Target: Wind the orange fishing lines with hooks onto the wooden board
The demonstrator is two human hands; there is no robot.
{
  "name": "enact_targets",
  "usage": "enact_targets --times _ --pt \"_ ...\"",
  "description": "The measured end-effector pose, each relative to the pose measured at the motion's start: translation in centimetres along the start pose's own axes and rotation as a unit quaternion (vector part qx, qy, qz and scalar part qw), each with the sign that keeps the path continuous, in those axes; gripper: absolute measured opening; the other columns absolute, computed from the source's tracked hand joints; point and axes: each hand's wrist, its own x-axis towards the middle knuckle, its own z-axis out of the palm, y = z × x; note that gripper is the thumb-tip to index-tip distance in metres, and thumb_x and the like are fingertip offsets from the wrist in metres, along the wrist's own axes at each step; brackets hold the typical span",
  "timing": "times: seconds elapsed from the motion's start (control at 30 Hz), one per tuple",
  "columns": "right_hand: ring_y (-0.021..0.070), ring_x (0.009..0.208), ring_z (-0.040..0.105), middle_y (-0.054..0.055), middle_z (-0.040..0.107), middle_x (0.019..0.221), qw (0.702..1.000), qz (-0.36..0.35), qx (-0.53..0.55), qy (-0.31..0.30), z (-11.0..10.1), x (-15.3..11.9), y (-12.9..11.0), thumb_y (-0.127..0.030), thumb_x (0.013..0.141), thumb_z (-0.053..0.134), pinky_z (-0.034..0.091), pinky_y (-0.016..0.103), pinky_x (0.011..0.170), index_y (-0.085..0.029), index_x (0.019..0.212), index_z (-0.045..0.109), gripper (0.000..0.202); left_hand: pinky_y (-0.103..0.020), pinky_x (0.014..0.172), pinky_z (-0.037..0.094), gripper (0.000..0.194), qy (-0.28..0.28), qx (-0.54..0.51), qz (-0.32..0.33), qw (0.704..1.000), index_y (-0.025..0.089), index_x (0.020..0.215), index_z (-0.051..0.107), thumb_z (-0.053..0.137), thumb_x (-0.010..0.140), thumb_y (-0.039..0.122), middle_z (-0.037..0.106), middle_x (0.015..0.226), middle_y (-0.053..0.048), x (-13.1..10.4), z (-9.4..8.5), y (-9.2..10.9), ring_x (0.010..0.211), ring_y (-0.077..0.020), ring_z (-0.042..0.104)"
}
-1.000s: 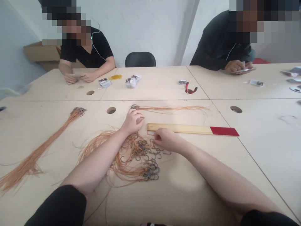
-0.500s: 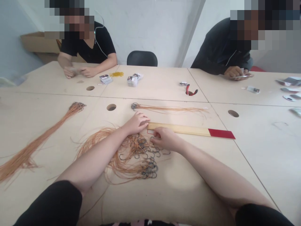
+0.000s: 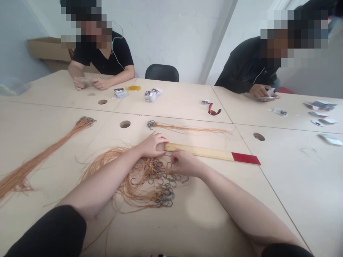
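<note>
A flat wooden strip with a red end lies on the table in front of me. My left hand is at its left end, fingers bent and touching it; what the fingertips hold is too small to tell. My right hand is closed just below the strip, fingers curled, its contents hidden. Under and below my hands spreads a loose heap of dark hooks on orange lines. Behind the strip lies a neat bundle of hooks with orange lines.
A long orange bundle lies at the left. Beyond are stacked small packs, yellow lines and red-handled pliers by a table hole. Two people sit across the table, their hands on small items. More packs lie far right.
The view has shifted slightly, so the table things sit a little lower and further left. Both hands stay near the strip's left end, with the right hand's fingers slightly moved.
</note>
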Motion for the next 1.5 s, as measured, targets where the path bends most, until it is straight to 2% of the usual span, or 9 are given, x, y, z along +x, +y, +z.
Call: enact_targets --times 0.27,0.4,0.57,0.73,0.8,0.9,1.03,1.27,1.5 --pt "0.0098 0.058 0.047 -0.001 0.058 0.065 0.999 0.027 0.041 -0.019 -0.7 0.2 0.1 -0.039 0.078 0.055 0.028 0.022 0.052 -0.018 0.069 0.056 0.022 -0.039 0.096 0.035 0.037 -0.001 -0.039 -0.015 0.999 0.02 0.105 0.062 0.063 0.071 0.037 0.059 0.105 -0.008 0.3 0.1 -0.4 0.103 -0.0236 0.046" --pt "0.0113 0.059 0.049 0.001 0.059 0.065 0.999 0.044 0.011 -0.008 -0.4 -0.2 -0.4 -0.035 0.076 0.057 0.027 0.022 0.051 -0.018 0.067 0.056 0.019 -0.034 0.088 0.041 0.039 0.015 -0.079 -0.046 0.996 0.019 0.103 0.06 0.066 0.068 0.037 0.06 0.101 -0.006 0.1 0.0 -0.3 0.098 -0.0213 0.051" --pt "0.0122 0.058 0.049 0.0 0.059 0.065 0.998 0.056 -0.009 -0.004 0.0 -0.7 -0.8 -0.037 0.072 0.06 0.027 0.022 0.05 -0.019 0.069 0.056 0.019 -0.024 0.064 0.045 0.042 -0.01 -0.196 -0.104 0.975 0.018 0.106 0.055 0.064 0.067 0.033 0.059 0.079 0.0 -0.2 0.4 0.0 0.068 -0.0128 0.055" --pt "0.0123 0.058 0.048 -0.002 0.058 0.065 0.999 0.041 -0.005 -0.028 -0.2 -0.9 -0.7 -0.047 0.057 0.072 0.026 0.022 0.049 -0.02 0.074 0.054 0.036 -0.024 0.067 0.046 0.042 -0.001 -0.246 -0.102 0.964 0.017 0.104 0.056 0.065 0.065 0.03 0.058 0.076 0.0 0.0 0.8 0.3 0.07 -0.0124 0.056" --pt "0.0121 0.058 0.047 -0.001 0.058 0.065 0.999 0.042 0.006 -0.031 -0.4 -0.9 -0.7 -0.048 0.063 0.067 0.027 0.022 0.05 -0.02 0.074 0.053 0.033 -0.024 0.066 0.046 0.042 -0.008 -0.255 -0.104 0.961 0.017 0.103 0.056 0.066 0.064 0.029 0.058 0.076 0.0 0.1 0.8 0.3 0.069 -0.0125 0.056" --pt "0.0111 0.059 0.047 -0.001 0.058 0.068 0.999 0.034 0.025 -0.022 -0.9 -1.0 -0.5 -0.034 0.077 0.054 0.028 0.022 0.052 -0.019 0.073 0.053 0.015 -0.023 0.066 0.046 0.041 -0.013 -0.267 -0.101 0.958 0.017 0.103 0.056 0.066 0.065 0.029 0.058 0.075 0.0 0.2 0.8 0.3 0.07 -0.0123 0.056" --pt "0.0094 0.058 0.044 -0.001 0.056 0.07 1.0 0.012 0.027 0.004 -1.4 -1.0 -0.2 -0.013 0.074 0.047 0.028 0.021 0.053 -0.018 0.075 0.052 0.008 -0.022 0.062 0.045 0.041 -0.016 -0.277 -0.101 0.955 0.016 0.101 0.056 0.067 0.065 0.032 0.058 0.072 0.001 0.3 0.8 0.3 0.067 -0.0115 0.056" --pt "0.0098 0.056 0.042 -0.004 0.053 0.064 0.999 0.03 0.018 -0.039 -1.1 -0.8 0.1 -0.033 0.066 0.066 0.026 0.021 0.049 -0.019 0.067 0.049 0.022 -0.022 0.062 0.045 0.041 -0.02 -0.266 -0.113 0.957 0.016 0.102 0.057 0.066 0.066 0.03 0.059 0.074 0.0 0.2 0.6 0.7 0.068 -0.012 0.056" --pt "0.0097 0.058 0.043 -0.003 0.054 0.067 0.997 0.055 0.012 -0.053 -1.1 -0.9 -0.4 -0.043 0.066 0.067 0.025 0.021 0.049 -0.02 0.07 0.051 0.028 -0.023 0.065 0.046 0.04 -0.025 -0.267 -0.115 0.956 0.016 0.103 0.056 0.066 0.066 0.029 0.06 0.075 0.0 0.1 0.4 0.8 0.069 -0.0124 0.056"
